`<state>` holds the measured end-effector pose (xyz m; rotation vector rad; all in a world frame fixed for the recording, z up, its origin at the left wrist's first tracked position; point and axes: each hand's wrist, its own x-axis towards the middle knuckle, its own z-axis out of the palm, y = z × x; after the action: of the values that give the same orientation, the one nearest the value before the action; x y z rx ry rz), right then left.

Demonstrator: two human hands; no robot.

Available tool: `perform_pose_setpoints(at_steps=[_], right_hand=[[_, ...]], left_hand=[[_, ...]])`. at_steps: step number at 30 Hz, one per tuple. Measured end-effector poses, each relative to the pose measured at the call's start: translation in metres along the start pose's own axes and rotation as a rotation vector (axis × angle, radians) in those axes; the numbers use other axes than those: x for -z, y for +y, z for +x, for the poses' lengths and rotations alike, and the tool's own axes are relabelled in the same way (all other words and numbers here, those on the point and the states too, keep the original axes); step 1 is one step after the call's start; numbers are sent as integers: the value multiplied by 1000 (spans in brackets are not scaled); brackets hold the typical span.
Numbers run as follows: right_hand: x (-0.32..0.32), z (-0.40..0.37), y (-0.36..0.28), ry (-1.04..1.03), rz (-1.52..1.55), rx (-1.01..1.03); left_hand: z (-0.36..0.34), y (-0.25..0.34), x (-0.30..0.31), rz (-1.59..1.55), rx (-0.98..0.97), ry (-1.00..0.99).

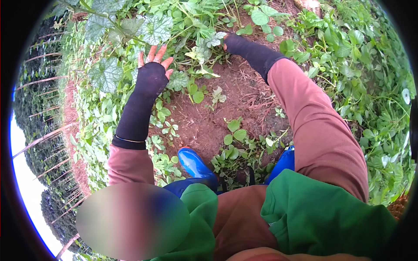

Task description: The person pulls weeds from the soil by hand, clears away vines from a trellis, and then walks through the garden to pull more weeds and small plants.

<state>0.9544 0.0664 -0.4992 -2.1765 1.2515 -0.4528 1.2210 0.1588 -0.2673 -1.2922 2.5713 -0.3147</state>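
My left hand (pixel 154 69), in a black fingerless sleeve, is stretched out over the plants with its fingers spread. It holds nothing. Beside its fingertips is a large leaf with pale veins (pixel 155 29), and a similar broad leaf (pixel 106 75) lies to its left. My right hand (pixel 232 42), also in a black sleeve, reaches down into the greenery next to a pale mottled leaf (pixel 215 39). Its fingers are mostly hidden, so any grip there cannot be made out. A yellowish-green leaf (pixel 197 55) sits between the two hands.
Reddish-brown soil (pixel 196 119) with dry stalks (pixel 262 106) lies before me. My blue boot (pixel 193 163) stands on it, near small round-leaved plants (pixel 235 135). Dense greenery (pixel 348 56) grows on the right. Wooden poles (pixel 45 138) line the left, and a stone-like lump (pixel 308 5) is at the top.
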Motion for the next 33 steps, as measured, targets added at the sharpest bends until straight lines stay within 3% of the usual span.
perform_pose_setpoints(at_steps=[1, 6, 9, 11, 13, 15, 16, 20, 24, 29, 30, 33], right_hand=[[-6, 2, -1, 77, -167, 23], [33, -10, -44, -201, -323, -172], [38, -7, -36, -250, -559, 135], [38, 6, -20, 208, -201, 84], [84, 20, -41, 208, -303, -46], [102, 32, -22, 345, 155, 298], [126, 16, -52, 275, 143, 15], [125, -6, -48, -285, 113, -311], [112, -37, -52, -358, -277, -159], [71, -46, -47, -240, -385, 20], [59, -42, -40, -329, -298, 8], [73, -66, -83, -286, -317, -245]], left_hand=[[-1, 0, 0, -9, -5, 12], [-7, 0, -2, -29, -3, 33], [-7, 1, 0, -22, 5, 11], [-8, 2, 0, -27, 3, 17], [-8, 4, 2, -31, -1, 24], [-6, 6, 9, -15, -19, 17], [-5, 6, 13, -5, -25, 11], [0, 6, 17, 39, -45, -1], [1, 0, 13, 28, -37, 40], [1, -6, 5, 53, 6, 111], [1, -8, 4, 61, 19, 116], [2, -15, 0, 29, 38, 118]])
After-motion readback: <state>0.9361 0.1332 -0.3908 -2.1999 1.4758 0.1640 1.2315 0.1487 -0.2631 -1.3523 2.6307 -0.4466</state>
